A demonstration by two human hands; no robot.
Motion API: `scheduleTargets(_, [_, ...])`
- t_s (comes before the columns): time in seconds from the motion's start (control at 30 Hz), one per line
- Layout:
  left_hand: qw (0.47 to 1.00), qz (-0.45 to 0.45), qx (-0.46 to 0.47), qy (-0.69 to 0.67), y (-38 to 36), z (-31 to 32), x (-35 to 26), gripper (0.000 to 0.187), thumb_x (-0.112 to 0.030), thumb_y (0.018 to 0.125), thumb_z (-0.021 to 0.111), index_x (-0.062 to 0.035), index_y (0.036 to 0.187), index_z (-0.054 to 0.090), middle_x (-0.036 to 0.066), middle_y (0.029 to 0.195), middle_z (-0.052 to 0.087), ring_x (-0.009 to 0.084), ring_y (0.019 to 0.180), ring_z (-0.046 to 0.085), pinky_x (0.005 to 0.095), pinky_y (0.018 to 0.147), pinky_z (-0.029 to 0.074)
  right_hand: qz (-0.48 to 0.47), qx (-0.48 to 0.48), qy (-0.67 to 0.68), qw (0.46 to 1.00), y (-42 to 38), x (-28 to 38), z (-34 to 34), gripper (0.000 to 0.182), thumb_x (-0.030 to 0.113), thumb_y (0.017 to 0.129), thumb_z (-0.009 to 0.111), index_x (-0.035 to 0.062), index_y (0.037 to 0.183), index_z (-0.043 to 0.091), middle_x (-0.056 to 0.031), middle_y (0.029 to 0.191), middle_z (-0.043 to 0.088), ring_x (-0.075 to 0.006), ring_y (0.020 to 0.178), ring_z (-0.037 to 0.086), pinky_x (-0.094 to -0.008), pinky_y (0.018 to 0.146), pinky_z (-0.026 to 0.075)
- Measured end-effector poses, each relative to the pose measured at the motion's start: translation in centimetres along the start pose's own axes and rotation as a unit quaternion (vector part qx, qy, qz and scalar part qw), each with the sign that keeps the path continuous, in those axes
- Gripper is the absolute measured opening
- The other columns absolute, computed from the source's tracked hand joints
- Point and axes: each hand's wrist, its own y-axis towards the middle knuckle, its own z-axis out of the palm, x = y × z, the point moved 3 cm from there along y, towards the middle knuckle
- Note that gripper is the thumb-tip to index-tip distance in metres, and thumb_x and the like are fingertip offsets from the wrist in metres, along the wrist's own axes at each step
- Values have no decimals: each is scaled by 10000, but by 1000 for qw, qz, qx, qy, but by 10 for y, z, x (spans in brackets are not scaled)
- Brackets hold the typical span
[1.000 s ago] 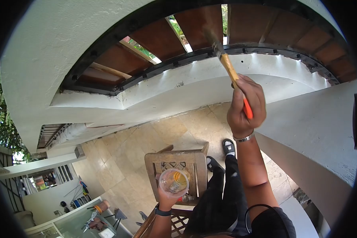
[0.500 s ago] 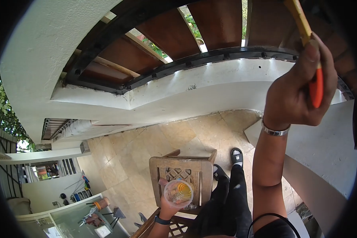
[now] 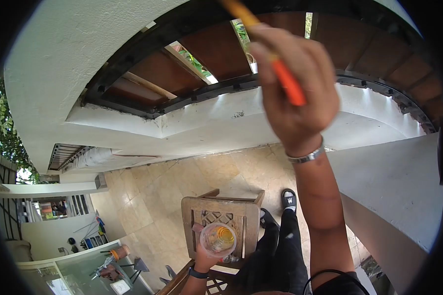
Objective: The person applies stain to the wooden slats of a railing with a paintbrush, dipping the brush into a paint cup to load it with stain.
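Note:
My right hand (image 3: pixel 300 88), raised high, grips a paintbrush (image 3: pixel 288 81) with a yellow handle and a red-orange end. The brush points up and left toward the brown slats (image 3: pixel 214 46) set in a curved black frame (image 3: pixel 206 91); its bristles lie beyond the top edge of the view. Low and near my body, my left hand (image 3: pixel 204 255) is closed around a clear plastic cup (image 3: pixel 218 239). Some yellowish liquid shows in the cup. Beneath it stands a wooden chair (image 3: pixel 189 209) with a lattice seat.
A white wall (image 3: pixel 206 130) runs below the frame, and a white ledge (image 3: pixel 389 182) curves at right. Beige tiles (image 3: pixel 152 196) cover the floor, where my feet stand beside the chair. At lower left a glass-topped table (image 3: pixel 79 275) carries several items.
My right hand has swept left with the paintbrush, from the right side of the slats toward their middle. The left hand with the cup has stayed nearly in place.

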Motion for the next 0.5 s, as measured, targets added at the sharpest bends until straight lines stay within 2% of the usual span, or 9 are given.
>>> scheduleTargets(0.17, [999,-12,18,-24,3,2,-27,833,-22,597,905,13,1304,467,150,1232,619,241,1130,623,385,982,517,30,-35,-223,974,14,-23,-79,161,25,910,683,-40,1058,679,-115,968,721,-156,814,675,-259,685,553])
scheduleTargets(0.23, [999,-16,15,-46,4,1,-32,838,-21,594,906,13,1306,465,152,1233,620,243,1130,623,389,984,516,29,-87,-247,965,17,-29,-99,148,43,936,653,-66,1036,663,-139,962,708,-165,781,697,-233,691,589])
scheduleTargets(0.3, [1000,-1,13,-27,4,-4,-27,847,-34,590,914,13,1305,464,157,1240,620,247,1133,623,394,991,513,56,-148,-238,958,17,-33,-102,145,44,931,663,-52,1040,672,-123,971,712,-144,803,682,-244,691,572])
scheduleTargets(0.37, [1000,8,10,-14,3,-5,-25,855,-40,587,917,14,1308,460,160,1245,618,248,1138,622,395,992,513,52,-99,-285,952,17,-24,-86,206,24,848,747,8,1051,712,-68,950,716,-153,760,607,-261,620,484])
scheduleTargets(0.4, [1000,17,4,-3,4,-5,-26,863,-47,585,921,15,1310,457,163,1249,616,249,1144,620,396,994,513,101,-60,-254,960,15,-14,-75,245,21,805,779,24,1044,727,-74,925,702,-181,771,610,-285,637,497])
scheduleTargets(0.43, [1000,19,6,-2,6,-4,-29,863,-47,585,921,15,1310,457,163,1249,616,249,1144,620,396,994,513,13,-73,-188,979,14,-15,-57,317,32,739,822,30,1043,735,-88,903,685,-206,778,621,-309,660,515])
scheduleTargets(0.5, [999,46,6,23,6,-2,-37,881,-54,579,926,18,1315,447,167,1245,616,251,1146,619,396,996,513,-14,-31,-71,997,8,0,-27,361,88,676,858,28,1009,732,-113,867,661,-229,753,635,-339,654,528])
